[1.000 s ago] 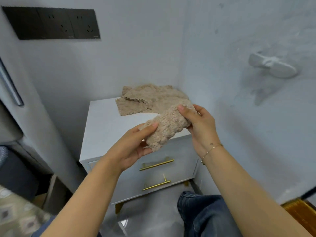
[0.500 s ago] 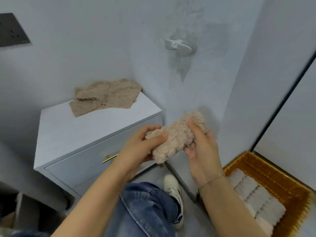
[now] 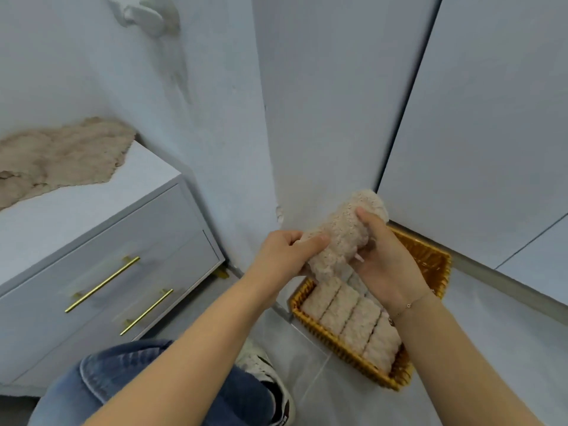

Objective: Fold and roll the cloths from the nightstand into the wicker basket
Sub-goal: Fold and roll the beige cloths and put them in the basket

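Both my hands hold a rolled beige fluffy cloth in the air, above the near end of the wicker basket. My left hand grips the roll's lower end with thumb on top. My right hand grips its upper part from the right. The golden wicker basket stands on the floor by the wall and holds several rolled cloths side by side. More loose beige cloths lie flat on the white nightstand at the left.
The nightstand has two drawers with gold bar handles. Grey cabinet doors rise behind the basket. My knee in blue jeans and a white shoe are on the grey tiled floor below my arms. A white hook sticks from the wall.
My view and both hands have swung right, away from the nightstand. The rolled cloth has travelled from in front of the drawers to above the basket.
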### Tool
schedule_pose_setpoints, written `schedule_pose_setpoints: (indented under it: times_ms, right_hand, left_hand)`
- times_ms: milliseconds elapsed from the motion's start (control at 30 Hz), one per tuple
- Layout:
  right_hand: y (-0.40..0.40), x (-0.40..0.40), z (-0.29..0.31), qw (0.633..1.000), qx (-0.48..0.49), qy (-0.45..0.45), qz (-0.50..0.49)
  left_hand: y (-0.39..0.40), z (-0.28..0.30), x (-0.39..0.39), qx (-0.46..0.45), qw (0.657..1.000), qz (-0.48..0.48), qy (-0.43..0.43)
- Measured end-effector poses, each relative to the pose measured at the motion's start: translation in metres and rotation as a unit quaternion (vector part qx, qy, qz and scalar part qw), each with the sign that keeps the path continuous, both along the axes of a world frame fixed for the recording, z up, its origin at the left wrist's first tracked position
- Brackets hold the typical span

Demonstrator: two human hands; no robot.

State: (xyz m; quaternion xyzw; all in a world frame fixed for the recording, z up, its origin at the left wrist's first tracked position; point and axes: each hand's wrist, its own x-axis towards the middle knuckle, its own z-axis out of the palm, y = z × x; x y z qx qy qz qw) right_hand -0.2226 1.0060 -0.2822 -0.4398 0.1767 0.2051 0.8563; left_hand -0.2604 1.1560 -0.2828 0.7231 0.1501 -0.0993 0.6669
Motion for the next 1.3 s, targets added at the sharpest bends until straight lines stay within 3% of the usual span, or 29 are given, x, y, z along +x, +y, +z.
schedule_pose_setpoints:
  times_ms: [200, 367, 500, 667, 867, 1000, 1100, 1300]
  right_hand:
    - [-0.031, 0.04, -0.053, 0.998, -0.032, 0.02, -0.043]
    - [-0.04, 0.078, -0.11, 0.992, -0.086, 0.052, -0.069]
    - [-0.047, 0.118, -0.172, 0.984, -0.136, 0.086, -0.073]
    - [-0.039, 0.156, -0.247, 0.977, -0.167, 0.12, -0.048]
    - [-0.021, 0.183, -0.307, 0.969, -0.225, 0.102, -0.019]
    - [-0.02, 0.175, -0.327, 0.95, -0.291, 0.112, -0.027]
    - [-0.015, 0.173, -0.329, 0.939, -0.326, 0.1, -0.038]
    - [-0.003, 0.16, -0.332, 0.914, -0.382, 0.119, -0.059]
  left_hand:
    - [-0.035, -0.072, 0.06, 0.063, 0.997, -0.007, 0.038]
    - [-0.041, -0.12, 0.079, 0.187, 0.98, -0.058, 0.037]
    - [-0.03, -0.167, 0.078, 0.291, 0.947, -0.136, 0.009]
    - [-0.012, -0.214, 0.067, 0.358, 0.898, -0.254, 0.026]
    - [-0.012, -0.241, 0.062, 0.349, 0.898, -0.266, 0.038]
    - [-0.011, -0.255, 0.05, 0.422, 0.857, -0.294, 0.029]
    - [-0.014, -0.26, 0.047, 0.432, 0.846, -0.31, 0.039]
    - [-0.018, -0.254, 0.053, 0.405, 0.865, -0.291, 0.046]
